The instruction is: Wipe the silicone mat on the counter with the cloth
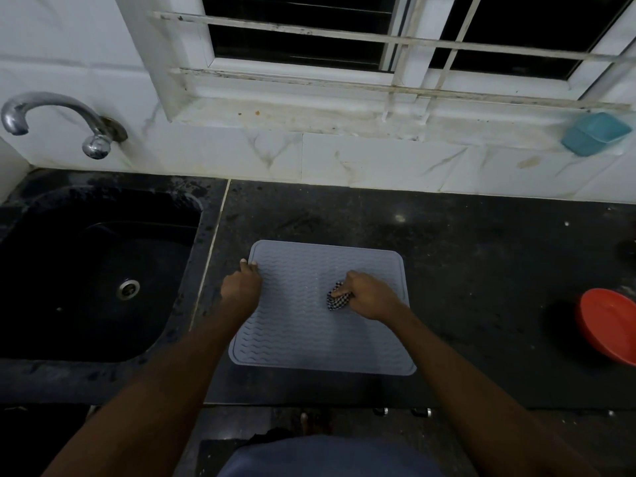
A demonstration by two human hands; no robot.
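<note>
A: Where do we see the silicone mat (320,315)?

B: Just below the middle of the frame, lying flat on the dark counter (481,270), with the black sink (89,270) to its left.

A: And our hands?

B: Our right hand (370,297) sits over the mat's right half, fingers curled tight around the bunched checked cloth (339,299), which touches the mat. Our left hand (241,287) presses down on the mat's upper-left edge, fingers together and bent, gripping nothing.

A: Anything else we can note?

B: A red bowl (609,325) at the right edge, a blue tub (595,134) on the sill at the upper right, the tap (51,118) at the upper left.
</note>
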